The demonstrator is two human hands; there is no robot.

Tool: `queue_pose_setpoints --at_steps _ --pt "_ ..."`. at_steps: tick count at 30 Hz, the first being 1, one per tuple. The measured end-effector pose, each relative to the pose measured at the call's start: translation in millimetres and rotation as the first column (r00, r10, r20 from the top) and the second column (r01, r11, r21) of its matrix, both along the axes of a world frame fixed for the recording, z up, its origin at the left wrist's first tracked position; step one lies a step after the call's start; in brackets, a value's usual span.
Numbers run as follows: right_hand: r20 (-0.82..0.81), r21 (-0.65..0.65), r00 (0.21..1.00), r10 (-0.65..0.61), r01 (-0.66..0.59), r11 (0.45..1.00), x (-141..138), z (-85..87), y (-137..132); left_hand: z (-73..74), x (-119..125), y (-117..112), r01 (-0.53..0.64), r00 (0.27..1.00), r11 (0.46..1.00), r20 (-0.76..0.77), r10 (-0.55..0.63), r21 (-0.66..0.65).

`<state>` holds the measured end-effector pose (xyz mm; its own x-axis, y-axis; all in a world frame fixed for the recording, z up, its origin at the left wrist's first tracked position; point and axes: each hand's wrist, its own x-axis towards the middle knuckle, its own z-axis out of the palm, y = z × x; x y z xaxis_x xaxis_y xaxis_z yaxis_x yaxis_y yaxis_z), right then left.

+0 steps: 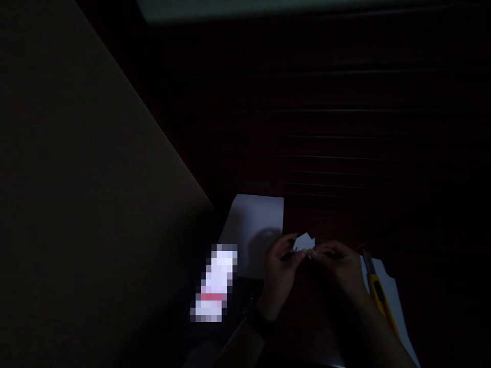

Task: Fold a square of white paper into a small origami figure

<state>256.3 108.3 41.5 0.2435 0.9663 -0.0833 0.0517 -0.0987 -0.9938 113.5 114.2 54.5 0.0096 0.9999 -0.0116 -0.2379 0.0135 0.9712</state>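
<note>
A small piece of white paper with pointed corners is held up between my two hands. My left hand, with a dark band at the wrist, pinches its lower left side between thumb and fingers. From the other side, my right hand closes its thumb and fingertips on the paper's lower right edge. The fingertips of both hands almost meet there. Dim light hides the paper's exact folds.
A white sheet lies left of my hands. A bright, pixelated phone-like screen is at its lower left. On the right, a yellow utility knife rests on more white paper. A pale wall borders the left.
</note>
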Motion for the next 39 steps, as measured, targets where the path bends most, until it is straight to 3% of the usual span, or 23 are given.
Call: queue_pose_setpoints --at_steps 11,19,27,39 --pt "0.055 0.013 0.998 -0.009 0.008 1.000 -2.3 5.0 -0.3 -0.5 -0.3 0.6 -0.012 1.000 1.000 0.024 0.012 -0.012" --pt "-0.025 -0.032 0.999 0.025 -0.026 0.999 3.8 1.9 1.8 -1.4 -5.5 2.4 -0.004 1.000 0.999 0.031 0.005 -0.045" --pt "0.006 -0.017 0.999 0.042 -0.041 0.999 4.3 -0.7 1.8 -4.9 -7.1 3.4 -0.002 1.000 0.998 -0.011 0.001 -0.061" --pt "0.031 0.027 0.999 0.011 -0.012 1.000 1.6 -5.6 2.1 0.3 -5.1 1.5 0.042 0.998 0.988 0.054 -0.035 -0.145"
